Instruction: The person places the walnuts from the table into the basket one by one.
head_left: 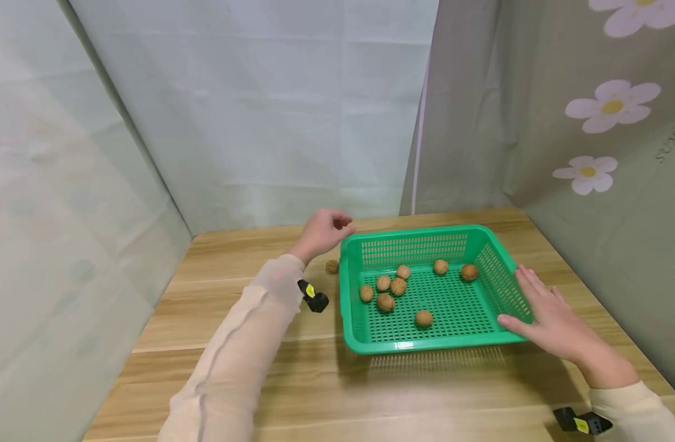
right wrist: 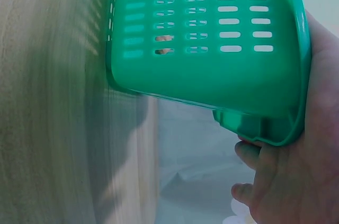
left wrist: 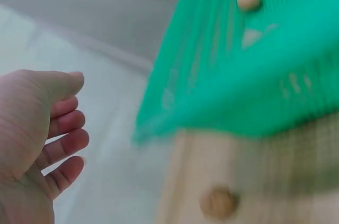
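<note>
A green plastic basket point(head_left: 426, 347) with slotted walls holds several walnuts point(head_left: 385, 302). One more walnut point(head_left: 332, 266) lies on the table, just outside the basket's left wall. My left hand point(head_left: 323, 232) hovers by the basket's far left corner, fingers loosely bent and thumb near the fingertips. In the left wrist view, nothing shows between the thumb and fingers of this hand point(left wrist: 45, 134). My right hand point(head_left: 553, 322) rests on the basket's right rim, fingers stretched along it and thumb over the inside near the front corner. From the right wrist, its palm point(right wrist: 296, 181) lies against the rim.
The basket stands on a wood-grain table point(head_left: 249, 258). Pale cloth point(head_left: 293, 123) hangs behind the table and on both sides, with white flowers point(head_left: 612, 105) printed on the right. Black wrist cameras point(head_left: 313, 296) are strapped at both sleeves.
</note>
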Demonstrator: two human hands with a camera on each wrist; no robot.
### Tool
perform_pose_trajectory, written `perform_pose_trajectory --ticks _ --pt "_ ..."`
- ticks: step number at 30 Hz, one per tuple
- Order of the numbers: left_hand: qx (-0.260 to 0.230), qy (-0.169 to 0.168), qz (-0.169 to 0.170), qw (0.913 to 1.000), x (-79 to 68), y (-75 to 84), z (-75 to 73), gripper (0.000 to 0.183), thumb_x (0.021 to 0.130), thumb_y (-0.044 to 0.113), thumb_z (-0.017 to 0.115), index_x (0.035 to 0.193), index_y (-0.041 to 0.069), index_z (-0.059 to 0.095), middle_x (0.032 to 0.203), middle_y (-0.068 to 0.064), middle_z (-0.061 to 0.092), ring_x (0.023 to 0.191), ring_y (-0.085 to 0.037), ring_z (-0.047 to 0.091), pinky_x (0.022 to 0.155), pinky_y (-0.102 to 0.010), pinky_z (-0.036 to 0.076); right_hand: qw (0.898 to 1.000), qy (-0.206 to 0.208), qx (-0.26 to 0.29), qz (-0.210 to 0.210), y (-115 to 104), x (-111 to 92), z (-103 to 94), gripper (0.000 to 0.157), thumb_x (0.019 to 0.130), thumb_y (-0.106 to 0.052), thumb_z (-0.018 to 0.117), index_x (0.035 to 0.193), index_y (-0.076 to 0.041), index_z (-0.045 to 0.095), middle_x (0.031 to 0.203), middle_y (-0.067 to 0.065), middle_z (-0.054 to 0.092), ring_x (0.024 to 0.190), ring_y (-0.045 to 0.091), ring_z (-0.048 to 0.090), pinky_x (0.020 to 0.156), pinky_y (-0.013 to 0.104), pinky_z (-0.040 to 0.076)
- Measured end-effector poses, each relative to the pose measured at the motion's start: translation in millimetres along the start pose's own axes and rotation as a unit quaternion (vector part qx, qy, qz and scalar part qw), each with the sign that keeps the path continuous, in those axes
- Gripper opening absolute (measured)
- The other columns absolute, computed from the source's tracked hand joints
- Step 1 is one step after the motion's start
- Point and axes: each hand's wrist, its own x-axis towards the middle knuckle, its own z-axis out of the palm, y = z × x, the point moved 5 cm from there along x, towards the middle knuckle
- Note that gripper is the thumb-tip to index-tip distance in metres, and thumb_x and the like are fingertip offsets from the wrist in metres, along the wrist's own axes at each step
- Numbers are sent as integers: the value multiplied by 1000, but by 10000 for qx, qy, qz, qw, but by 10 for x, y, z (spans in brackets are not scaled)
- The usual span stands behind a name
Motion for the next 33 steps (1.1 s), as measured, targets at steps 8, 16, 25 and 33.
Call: perform_pose_trajectory --ticks 8,16,25,33 --pt "-202 174 -663 9974 -196 -744 -29 36 91 28 67 121 6 66 120 -14 63 107 -26 57 90 -42 48 10000 3 7 -3 1 -11 -9 96 92 -41 63 153 0 2 159 15 -5 145 33 -6 107 68 -4" --pt "-203 -95 -963 9951 -317 -1121 322 51 90 32 68 131 3 58 130 -11 58 121 -29 52 99 -43 44 10000 -3 -1 -31 -31 -6 -16 95 92 -40 63 153 2 2 159 15 -5 145 33 -6 105 70 -3" --pt "48 85 -853 9963 -348 -1201 589 55 81 27 78 127 2 61 123 -11 61 112 -26 57 94 -40 47 10000 -1 25 -13 -33 -23 5 95 92 -40 63 153 1 2 159 15 -5 145 33 -6 106 69 -4" --pt "448 336 -486 9973 -345 -1196 673 36 80 17 75 113 4 70 111 -10 67 106 -25 60 92 -39 47 10000 18 -14 -34 -28 -5 0 96 92 -41 63 153 0 2 159 15 -4 145 32 -6 106 69 -2"
